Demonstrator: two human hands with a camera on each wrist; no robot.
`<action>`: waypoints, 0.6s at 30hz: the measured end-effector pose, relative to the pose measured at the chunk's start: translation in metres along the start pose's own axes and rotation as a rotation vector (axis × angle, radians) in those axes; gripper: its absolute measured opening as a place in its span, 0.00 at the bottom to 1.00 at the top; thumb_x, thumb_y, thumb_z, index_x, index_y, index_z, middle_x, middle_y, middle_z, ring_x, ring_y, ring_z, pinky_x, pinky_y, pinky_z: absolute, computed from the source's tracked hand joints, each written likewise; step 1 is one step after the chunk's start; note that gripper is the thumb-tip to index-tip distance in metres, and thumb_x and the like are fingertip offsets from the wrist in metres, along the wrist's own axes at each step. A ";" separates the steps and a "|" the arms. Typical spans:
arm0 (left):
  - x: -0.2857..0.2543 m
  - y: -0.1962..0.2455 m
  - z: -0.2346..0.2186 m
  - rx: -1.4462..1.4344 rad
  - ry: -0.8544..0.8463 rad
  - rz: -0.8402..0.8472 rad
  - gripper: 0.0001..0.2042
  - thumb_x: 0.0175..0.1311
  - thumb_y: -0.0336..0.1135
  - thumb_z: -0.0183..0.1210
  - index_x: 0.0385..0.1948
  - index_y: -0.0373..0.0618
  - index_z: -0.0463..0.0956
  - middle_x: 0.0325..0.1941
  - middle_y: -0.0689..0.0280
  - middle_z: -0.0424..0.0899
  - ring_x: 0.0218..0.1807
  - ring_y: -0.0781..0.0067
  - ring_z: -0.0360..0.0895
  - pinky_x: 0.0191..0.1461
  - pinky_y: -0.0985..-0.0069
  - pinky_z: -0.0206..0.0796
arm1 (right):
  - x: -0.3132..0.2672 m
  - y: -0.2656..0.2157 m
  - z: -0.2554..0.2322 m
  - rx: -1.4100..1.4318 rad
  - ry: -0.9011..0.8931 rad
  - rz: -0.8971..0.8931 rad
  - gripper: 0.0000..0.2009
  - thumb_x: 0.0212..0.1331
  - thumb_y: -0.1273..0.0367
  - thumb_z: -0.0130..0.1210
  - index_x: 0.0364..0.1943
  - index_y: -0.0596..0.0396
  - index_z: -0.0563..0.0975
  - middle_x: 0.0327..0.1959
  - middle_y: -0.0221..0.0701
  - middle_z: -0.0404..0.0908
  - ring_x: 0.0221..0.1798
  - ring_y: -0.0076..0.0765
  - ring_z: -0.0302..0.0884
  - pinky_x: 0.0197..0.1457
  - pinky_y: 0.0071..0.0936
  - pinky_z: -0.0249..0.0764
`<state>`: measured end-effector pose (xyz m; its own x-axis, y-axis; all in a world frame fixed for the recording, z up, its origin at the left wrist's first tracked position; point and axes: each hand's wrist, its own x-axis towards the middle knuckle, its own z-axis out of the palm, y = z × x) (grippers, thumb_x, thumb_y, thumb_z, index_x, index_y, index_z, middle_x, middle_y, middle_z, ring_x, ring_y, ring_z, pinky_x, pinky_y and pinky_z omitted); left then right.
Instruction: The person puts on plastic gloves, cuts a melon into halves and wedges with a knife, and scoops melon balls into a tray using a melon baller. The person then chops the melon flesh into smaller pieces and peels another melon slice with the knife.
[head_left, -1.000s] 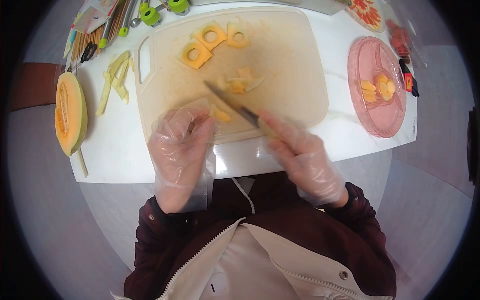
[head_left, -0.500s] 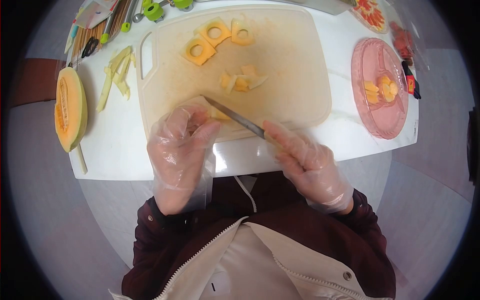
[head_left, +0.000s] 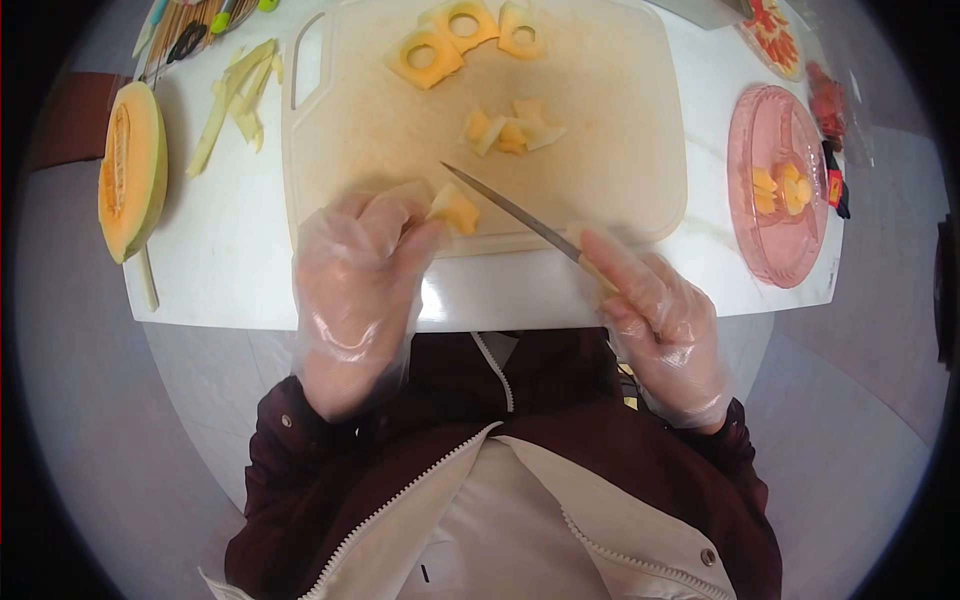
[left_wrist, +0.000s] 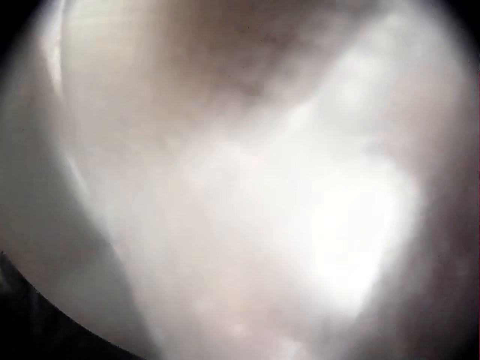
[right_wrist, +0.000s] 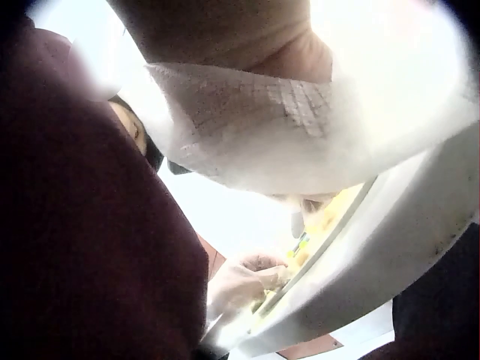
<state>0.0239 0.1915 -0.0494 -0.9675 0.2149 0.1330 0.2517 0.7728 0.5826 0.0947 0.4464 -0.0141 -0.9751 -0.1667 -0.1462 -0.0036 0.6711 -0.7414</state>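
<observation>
In the head view my left hand, in a clear plastic glove, pinches a small piece of orange melon with pale rind over the near edge of the cutting board. My gloved right hand grips a knife by its light handle. Its blade points up and left, with the tip just beyond the melon piece. On the board lie several small cut melon bits and, farther back, three melon slices with round holes. Blurred glove plastic fills the left wrist view.
A melon half and rind strips lie left of the board. To the right stands a pink divided plate holding melon pieces. Behind it is a plate of red and orange fruit pieces. Skewers lie at back left.
The knife blade has moved away from the melon piece, and the right hand has shifted right and nearer the body. The left hand still holds the piece, now more exposed. The head view has shifted.
</observation>
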 end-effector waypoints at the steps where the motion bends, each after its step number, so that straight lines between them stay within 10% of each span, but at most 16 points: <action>1: 0.001 0.001 0.003 0.006 0.009 -0.003 0.09 0.55 0.31 0.70 0.37 0.44 0.85 0.32 0.55 0.83 0.34 0.48 0.80 0.38 0.60 0.71 | -0.001 -0.001 -0.001 -0.038 0.016 -0.008 0.25 0.63 0.76 0.58 0.66 0.48 0.79 0.41 0.36 0.83 0.39 0.41 0.80 0.46 0.31 0.76; 18: -0.004 -0.005 0.013 -0.141 0.029 -0.031 0.06 0.57 0.30 0.71 0.36 0.46 0.86 0.32 0.61 0.86 0.35 0.54 0.79 0.42 0.62 0.71 | -0.011 -0.017 -0.007 -0.159 -0.116 0.069 0.34 0.57 0.81 0.59 0.71 0.38 0.76 0.37 0.34 0.79 0.37 0.41 0.79 0.45 0.35 0.79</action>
<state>0.0271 0.1943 -0.0631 -0.9755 0.1736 0.1350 0.2182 0.6871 0.6930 0.1039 0.4416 0.0042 -0.9422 -0.1920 -0.2745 0.0187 0.7880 -0.6153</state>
